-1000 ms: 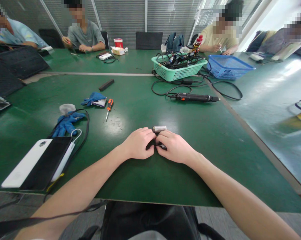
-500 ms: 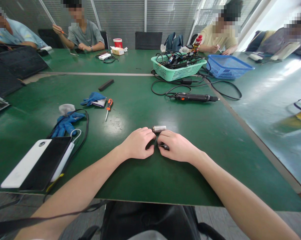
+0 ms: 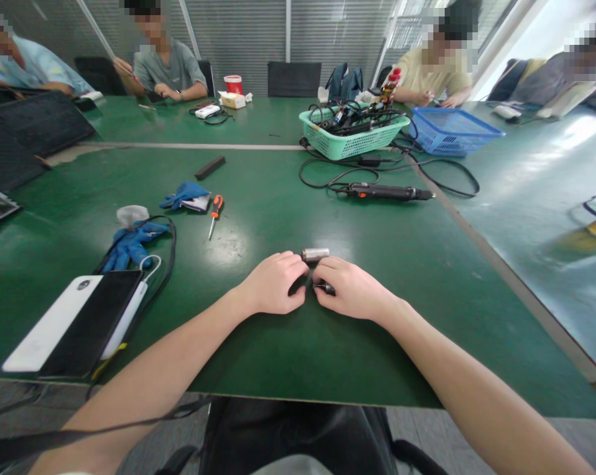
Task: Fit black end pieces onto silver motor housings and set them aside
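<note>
On the green table (image 3: 298, 356), my left hand (image 3: 276, 284) rests with curled fingers. A gap shows between its thumb and fingers, and I see nothing held there. Facing it, my right hand (image 3: 352, 287) curls over a small dark metal piece (image 3: 326, 288) with a narrow tip pointing left; most of that piece is hidden under the fingers. A short silver cylinder (image 3: 316, 254) lies on its side just beyond both hands, close to the fingertips. Whether a finger touches the cylinder, I cannot tell.
A screwdriver (image 3: 216, 216), blue gloves (image 3: 129, 247) and a white-and-black device (image 3: 74, 326) lie left. An electric screwdriver (image 3: 391, 192) with a cable lies ahead, before a green basket (image 3: 352, 144) of tools and a blue basket (image 3: 451, 135). Several people sit around the table.
My hands and the silver cylinder look almost unmoved. At the back left, a person's raised hand and the thin tool in it have shifted slightly.
</note>
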`<action>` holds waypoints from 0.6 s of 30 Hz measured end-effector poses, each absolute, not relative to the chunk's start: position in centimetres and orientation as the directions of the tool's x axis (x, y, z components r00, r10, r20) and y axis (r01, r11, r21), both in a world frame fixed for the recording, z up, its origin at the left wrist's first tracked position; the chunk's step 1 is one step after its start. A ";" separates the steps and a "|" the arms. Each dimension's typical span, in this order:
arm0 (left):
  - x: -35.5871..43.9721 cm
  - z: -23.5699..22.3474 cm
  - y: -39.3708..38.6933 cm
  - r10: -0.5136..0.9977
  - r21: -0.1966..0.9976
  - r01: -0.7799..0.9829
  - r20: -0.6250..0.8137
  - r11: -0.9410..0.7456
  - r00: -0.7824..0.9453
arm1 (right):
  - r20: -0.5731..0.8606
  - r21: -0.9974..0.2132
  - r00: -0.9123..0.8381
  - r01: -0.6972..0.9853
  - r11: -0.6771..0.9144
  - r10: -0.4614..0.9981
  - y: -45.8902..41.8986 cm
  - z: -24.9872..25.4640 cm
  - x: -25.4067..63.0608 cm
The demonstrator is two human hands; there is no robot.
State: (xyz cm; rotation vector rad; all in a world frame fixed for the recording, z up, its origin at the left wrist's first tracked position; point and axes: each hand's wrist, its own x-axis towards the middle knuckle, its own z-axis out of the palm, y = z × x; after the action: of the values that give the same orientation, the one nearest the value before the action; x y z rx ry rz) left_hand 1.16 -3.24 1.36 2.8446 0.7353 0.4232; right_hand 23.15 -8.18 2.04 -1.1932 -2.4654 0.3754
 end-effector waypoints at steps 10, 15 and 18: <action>1.2 1.1 -3.2 0.496 0.238 0.446 0.236 -0.863 0.835 | 0.233 -0.398 -0.560 0.691 0.603 0.795 -8.1 1.8 23.3; 1.3 1.3 -3.1 0.494 0.235 0.444 0.234 -0.865 0.837 | 0.225 -0.391 -0.557 0.699 0.598 0.799 -8.0 1.7 23.4; 1.3 1.3 -3.1 0.493 0.230 0.445 0.232 -0.866 0.839 | 0.221 -0.388 -0.559 0.701 0.598 0.799 -8.0 1.5 23.4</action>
State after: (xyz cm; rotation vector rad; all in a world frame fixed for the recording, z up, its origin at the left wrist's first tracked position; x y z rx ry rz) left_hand 1.29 -3.13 1.29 2.8503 0.7322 0.4269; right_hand 23.44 -7.97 1.50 -1.2067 -2.4553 0.3629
